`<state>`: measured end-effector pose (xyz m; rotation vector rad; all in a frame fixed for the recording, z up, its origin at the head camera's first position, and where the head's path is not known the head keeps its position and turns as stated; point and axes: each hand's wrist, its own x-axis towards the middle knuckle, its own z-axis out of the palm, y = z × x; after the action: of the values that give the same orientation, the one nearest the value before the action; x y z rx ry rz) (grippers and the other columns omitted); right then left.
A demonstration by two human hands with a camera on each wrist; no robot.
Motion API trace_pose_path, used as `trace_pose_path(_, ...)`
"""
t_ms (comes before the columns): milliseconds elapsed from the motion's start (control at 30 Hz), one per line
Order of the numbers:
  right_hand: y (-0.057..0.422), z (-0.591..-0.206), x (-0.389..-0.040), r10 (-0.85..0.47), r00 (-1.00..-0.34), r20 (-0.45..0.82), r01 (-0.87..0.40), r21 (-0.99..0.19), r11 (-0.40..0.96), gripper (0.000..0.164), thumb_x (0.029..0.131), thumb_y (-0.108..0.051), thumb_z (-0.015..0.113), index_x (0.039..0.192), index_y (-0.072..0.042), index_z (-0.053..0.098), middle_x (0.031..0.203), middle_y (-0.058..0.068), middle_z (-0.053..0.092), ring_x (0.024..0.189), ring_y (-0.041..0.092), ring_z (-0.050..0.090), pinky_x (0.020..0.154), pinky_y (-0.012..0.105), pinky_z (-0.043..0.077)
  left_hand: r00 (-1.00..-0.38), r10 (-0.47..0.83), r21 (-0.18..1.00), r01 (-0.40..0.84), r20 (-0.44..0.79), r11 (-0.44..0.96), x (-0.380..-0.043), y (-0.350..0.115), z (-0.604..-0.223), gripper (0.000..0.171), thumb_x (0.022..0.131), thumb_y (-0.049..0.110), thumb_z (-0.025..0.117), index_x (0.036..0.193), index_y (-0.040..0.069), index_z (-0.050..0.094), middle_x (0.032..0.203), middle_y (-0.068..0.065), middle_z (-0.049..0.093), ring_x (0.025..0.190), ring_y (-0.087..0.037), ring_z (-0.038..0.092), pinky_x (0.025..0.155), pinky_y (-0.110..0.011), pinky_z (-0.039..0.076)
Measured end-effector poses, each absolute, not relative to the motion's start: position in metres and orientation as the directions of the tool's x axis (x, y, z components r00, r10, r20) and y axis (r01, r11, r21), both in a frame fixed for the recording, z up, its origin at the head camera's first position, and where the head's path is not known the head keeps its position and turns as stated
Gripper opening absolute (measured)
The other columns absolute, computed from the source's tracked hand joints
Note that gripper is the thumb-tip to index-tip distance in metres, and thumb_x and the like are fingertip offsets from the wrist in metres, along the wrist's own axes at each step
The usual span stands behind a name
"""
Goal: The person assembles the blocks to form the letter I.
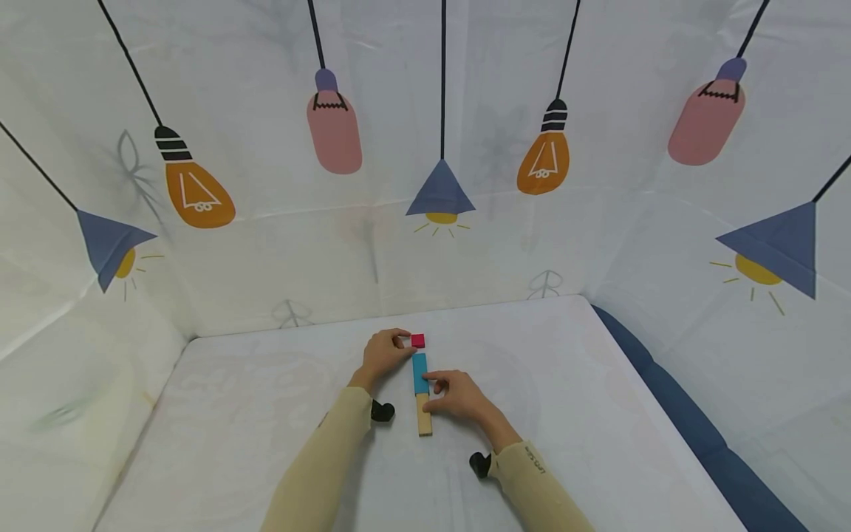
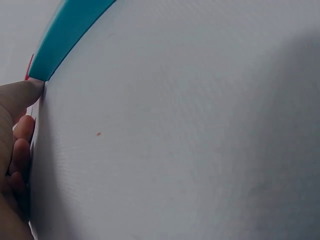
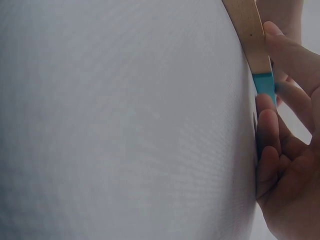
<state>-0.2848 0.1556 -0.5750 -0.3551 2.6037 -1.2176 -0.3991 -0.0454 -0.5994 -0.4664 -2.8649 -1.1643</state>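
Note:
On the white table, a blue block (image 1: 420, 369) and a plain wooden block (image 1: 424, 418) stand end to end in a line. A small red cube (image 1: 417, 340) sits just beyond the blue block's far end. My left hand (image 1: 385, 353) has its index finger and thumb on either side of the cube; in the left wrist view, the thumb (image 2: 22, 95) lies by the end of the blue block (image 2: 60, 37). From the right, my right hand (image 1: 460, 395) touches the line, thumb at the wooden block (image 3: 250, 37) and index finger at the blue one, other fingers bent in.
The white table (image 1: 266, 414) spreads to both sides of the blocks. White sheets printed with hanging lamps (image 1: 441, 188) surround it. A dark blue cushioned edge (image 1: 691, 414) runs along the right. Black wrist fittings (image 1: 382, 411) show at both sleeves.

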Motion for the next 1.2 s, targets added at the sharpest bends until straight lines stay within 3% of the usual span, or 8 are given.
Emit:
trace_pose_path(300,0.155,-0.572,-0.282,-0.312,-0.942,-0.125,-0.103,-0.776,0.622,0.058,0.077,-0.031,0.083,0.129,-0.017,0.064,0.084,-0.002,0.057,0.083,0.016,0.052,0.072,0.032,0.043,-0.964,0.252,0.737,0.229,0.082,0.636,-0.392,-0.052,-0.587,0.033,0.085,0.024,0.076,0.114,0.010,0.070,0.074,0.003,0.060,0.072,-0.016,0.053,0.070,-0.034,0.044)
trace_pose_path(767,0.152,-0.571,-0.280,-0.301,-0.943,-0.144,-0.078,-0.781,0.619,0.058,0.077,-0.030,0.084,0.130,-0.017,0.064,0.085,-0.001,0.057,0.085,0.017,0.052,0.074,0.033,0.044,-0.955,0.295,0.756,0.224,0.043,0.615,-0.369,-0.077,-0.585,0.025,0.086,0.015,0.074,0.109,0.007,0.071,0.075,0.001,0.060,0.069,-0.015,0.052,0.067,-0.032,0.044)
trace_pose_path(1200,0.153,-0.573,-0.280,-0.295,-0.945,-0.144,-0.062,-0.805,0.590,0.056,0.078,-0.030,0.082,0.130,-0.018,0.064,0.086,0.000,0.058,0.086,0.019,0.052,0.074,0.034,0.044,-0.936,0.353,0.752,0.232,-0.001,0.617,-0.336,-0.096,-0.580,0.023,0.089,0.017,0.070,0.110,0.008,0.070,0.079,0.003,0.059,0.072,-0.014,0.052,0.067,-0.031,0.044)
